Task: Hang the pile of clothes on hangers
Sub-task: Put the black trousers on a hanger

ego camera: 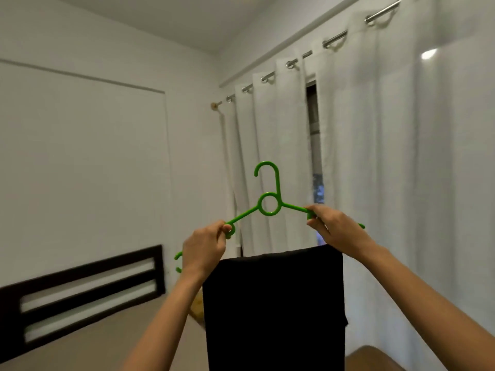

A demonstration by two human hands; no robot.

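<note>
Up in front of the white curtains point(388, 156), a green plastic hanger point(245, 215) is held level at about head height, its hook pointing up and curling to the left above a round ring at the neck. The left hand point(205, 249) has its grip clamped on the hanger's left arm, fingers curled over a small notch loop there, and the green tip of that arm shows just beyond the wrist. The right hand point(337, 228) has its grip clamped on the right arm, thumb and fingers pinching it from above and below, with the far tip poking out past the knuckles.

A black garment point(273, 303) hangs straight down between the two forearms, its flat top edge just below both hands. It appears to be folded over the hanger's lower bar, though that bar is hidden behind the cloth and the hands. The cloth runs down out of view at the bottom edge.

Behind, the curtains hang by eyelets on a metal curtain rod point(334, 40), parted by a narrow gap that shows a strip of window point(312, 116). To the left is a plain white wall point(80, 156), a dark slatted headboard point(159, 271) and the beige top of a bed point(93, 344). Something yellowish beside the left forearm is too blurred to name.
</note>
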